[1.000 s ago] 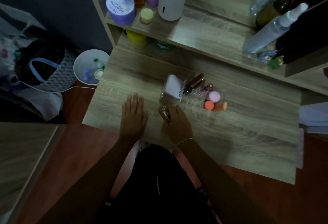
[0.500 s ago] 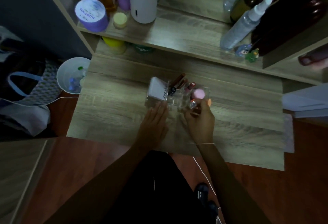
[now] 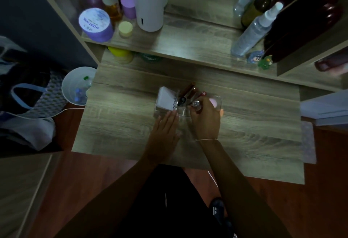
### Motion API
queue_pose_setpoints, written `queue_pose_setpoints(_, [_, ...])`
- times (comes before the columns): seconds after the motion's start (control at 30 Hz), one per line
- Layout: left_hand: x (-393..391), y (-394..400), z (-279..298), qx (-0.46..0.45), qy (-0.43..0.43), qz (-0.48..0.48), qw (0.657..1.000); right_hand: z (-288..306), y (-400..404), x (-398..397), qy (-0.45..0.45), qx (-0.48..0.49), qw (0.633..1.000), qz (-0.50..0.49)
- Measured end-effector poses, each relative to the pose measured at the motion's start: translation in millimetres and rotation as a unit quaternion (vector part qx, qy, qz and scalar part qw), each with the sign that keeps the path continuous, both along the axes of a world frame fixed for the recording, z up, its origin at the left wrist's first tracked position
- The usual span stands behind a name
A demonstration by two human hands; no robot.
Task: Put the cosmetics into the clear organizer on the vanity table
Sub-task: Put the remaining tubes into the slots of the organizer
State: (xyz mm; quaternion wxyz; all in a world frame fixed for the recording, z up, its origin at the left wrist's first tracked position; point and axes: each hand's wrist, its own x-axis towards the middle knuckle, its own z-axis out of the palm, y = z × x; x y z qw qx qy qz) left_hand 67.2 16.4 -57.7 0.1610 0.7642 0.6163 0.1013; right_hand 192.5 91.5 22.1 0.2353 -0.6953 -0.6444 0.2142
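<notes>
L hand point(image 3: 165, 126) lies flat, fingers together, palm down on the vanity table point(image 3: 254, 136), fingertips touching the near-left edge of the clear organizer point(image 3: 219, 99), seemingly to steady it; it holds nothing. Inside the organizer, going left to right: one white box point(image 3: 166, 99), approx. three dark-red tubes point(image 3: 189, 90) leaning up and away, then one pink sponge point(image 3: 213, 102); an orange bit shows past the R hand, count unclear. R hand point(image 3: 206, 119) is pinched around one small silver-capped bottle point(image 3: 196, 104), held upright, cap towards the camera, right over the organizer's middle compartments. The key relation: bottle sits directly above a slot, just ahead of the R hand, long axis vertical, so prob. a straight lowering is all that's left. R hand is nearer that slot.
</notes>
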Motion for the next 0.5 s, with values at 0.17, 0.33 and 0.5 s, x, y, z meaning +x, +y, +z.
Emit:
queue_pose_setpoints(0.17, [0, -1, 3, -0.004, -0.020, 0.005, 1.000, 0, 0, -8, -0.009, 0.007, 1.000, -0.012])
queue_pose_setpoints(0.33, [-1, 1, 7, -0.008, -0.022, 0.003, 1.000, 2, 2, -14, -0.015, -0.002, 0.999, -0.044])
queue_pose_setpoints(0.5, [-1, 0, 10, -0.012, -0.029, 0.001, 1.000, 5, 1, -13, -0.016, -0.006, 0.999, -0.040])
